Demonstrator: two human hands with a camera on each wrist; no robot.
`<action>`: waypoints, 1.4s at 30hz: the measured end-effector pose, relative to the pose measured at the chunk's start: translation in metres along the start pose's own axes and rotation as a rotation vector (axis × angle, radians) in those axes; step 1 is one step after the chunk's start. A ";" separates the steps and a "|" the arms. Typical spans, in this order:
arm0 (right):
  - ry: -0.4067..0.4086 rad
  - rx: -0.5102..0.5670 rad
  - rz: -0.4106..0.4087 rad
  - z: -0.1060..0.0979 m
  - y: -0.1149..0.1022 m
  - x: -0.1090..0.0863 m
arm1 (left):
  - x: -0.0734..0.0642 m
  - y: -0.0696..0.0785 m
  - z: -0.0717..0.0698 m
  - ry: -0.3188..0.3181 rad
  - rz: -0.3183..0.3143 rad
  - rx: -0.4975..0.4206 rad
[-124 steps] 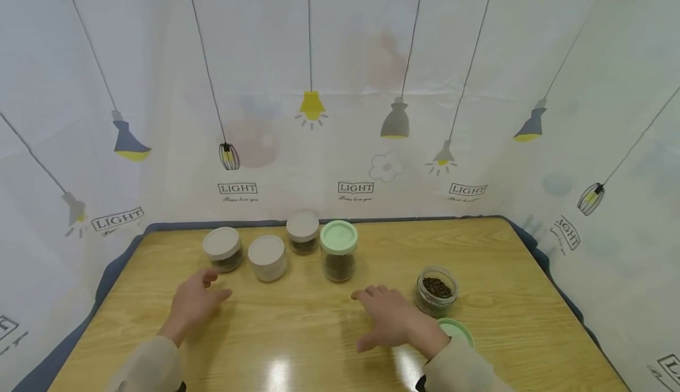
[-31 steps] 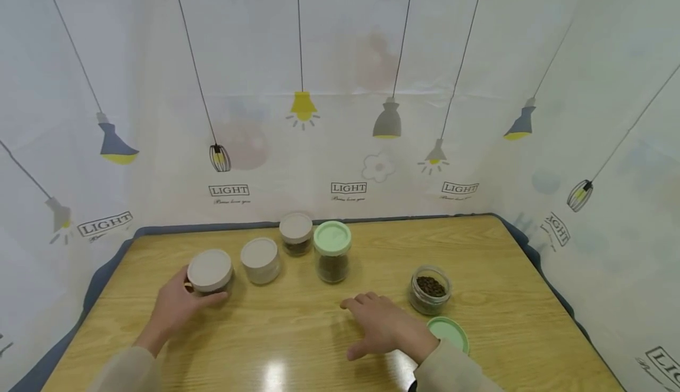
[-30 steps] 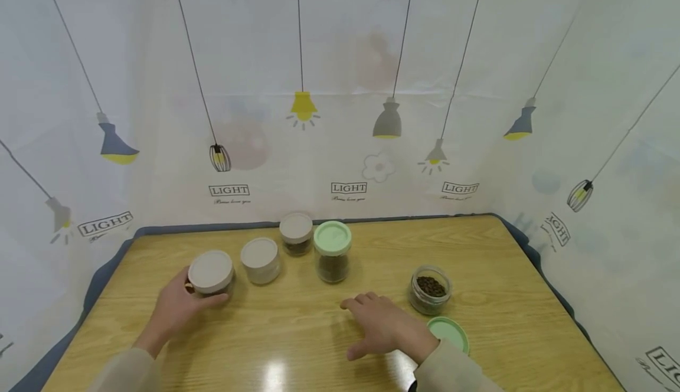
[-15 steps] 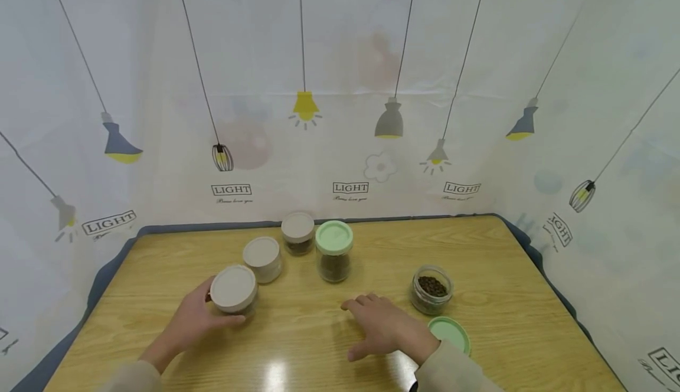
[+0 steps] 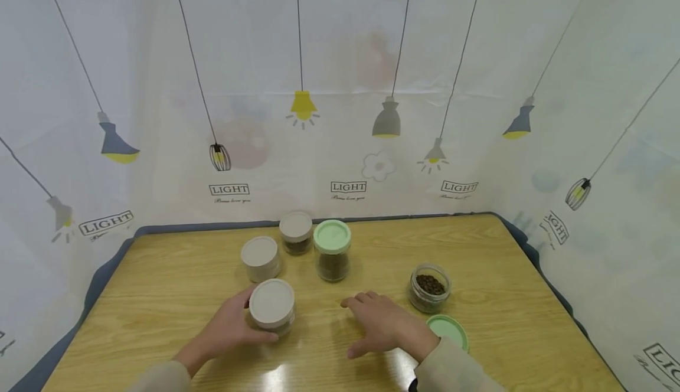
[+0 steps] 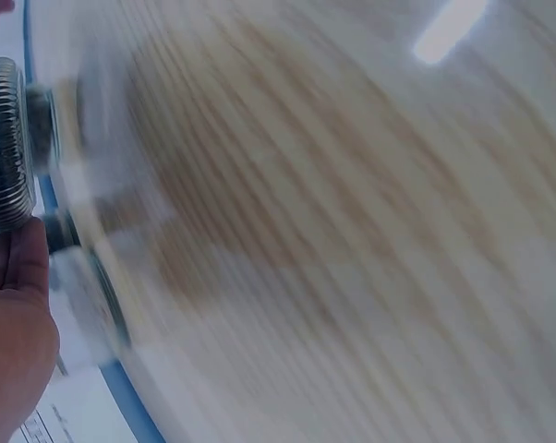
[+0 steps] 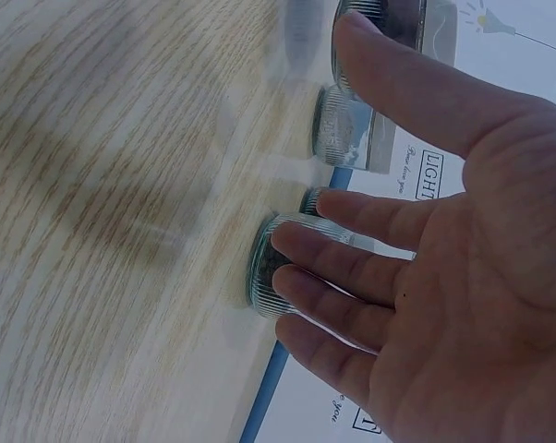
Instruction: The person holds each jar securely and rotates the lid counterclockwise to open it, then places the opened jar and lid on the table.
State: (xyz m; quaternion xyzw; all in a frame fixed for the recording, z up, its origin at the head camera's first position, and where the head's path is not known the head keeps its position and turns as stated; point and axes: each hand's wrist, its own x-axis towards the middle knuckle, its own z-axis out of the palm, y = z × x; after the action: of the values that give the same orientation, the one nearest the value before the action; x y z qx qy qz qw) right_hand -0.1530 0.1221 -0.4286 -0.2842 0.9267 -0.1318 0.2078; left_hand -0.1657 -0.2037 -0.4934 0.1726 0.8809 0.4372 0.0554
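In the head view my left hand (image 5: 231, 324) grips a small glass jar with a white lid (image 5: 273, 302), fingers round its far side and thumb in front. Its ribbed glass wall (image 6: 6, 148) shows at the edge of the left wrist view. My right hand (image 5: 385, 324) hovers palm down to the right, fingers extended, holding nothing; the right wrist view shows its palm and spread fingers. Beyond it stands a lidless glass jar (image 5: 429, 288) with dark brown pellets or beans inside. A green lid (image 5: 448, 330) lies by the right wrist, partly hidden by the sleeve.
Behind the held jar stand two more white-lidded jars, a nearer one (image 5: 260, 259) and a farther one with dark contents (image 5: 296, 232). Beside them is a taller green-lidded jar (image 5: 333, 250). A lamp-print curtain (image 5: 340, 144) borders the wooden table (image 5: 504, 297) at the back and sides.
My left hand has taken hold of the leftmost white-lidded jar and brought it right and nearer to me, in front of the other jars. The right hand has stayed almost still.
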 end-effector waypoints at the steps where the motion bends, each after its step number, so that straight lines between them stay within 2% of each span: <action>1: 0.001 -0.001 0.001 0.000 0.000 0.000 | 0.002 0.001 0.002 -0.016 -0.001 -0.007; 8: -0.005 -0.003 0.016 -0.001 0.000 0.001 | 0.016 0.012 0.016 -0.083 0.078 0.003; 16: 0.030 0.017 0.035 -0.003 0.001 0.001 | 0.031 0.021 0.034 -0.153 0.110 0.013; 24: 0.109 0.079 -0.006 -0.007 -0.005 -0.002 | 0.039 0.029 0.054 -0.178 0.152 0.029; 28: 0.153 0.096 -0.021 -0.010 -0.011 -0.004 | 0.043 0.036 0.063 -0.204 0.161 -0.001; 36: 0.253 0.044 0.066 -0.009 -0.027 0.004 | 0.052 0.047 0.075 -0.231 0.180 -0.015; 42: 0.298 -0.016 0.098 -0.005 -0.029 0.008 | 0.054 0.052 0.083 -0.208 0.167 -0.026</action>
State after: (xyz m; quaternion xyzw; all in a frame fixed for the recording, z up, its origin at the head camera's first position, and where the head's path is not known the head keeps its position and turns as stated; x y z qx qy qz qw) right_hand -0.1475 0.0946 -0.4163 -0.2173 0.9611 -0.1548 0.0720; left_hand -0.1821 -0.0937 -0.5001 0.2892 0.8472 0.4314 0.1122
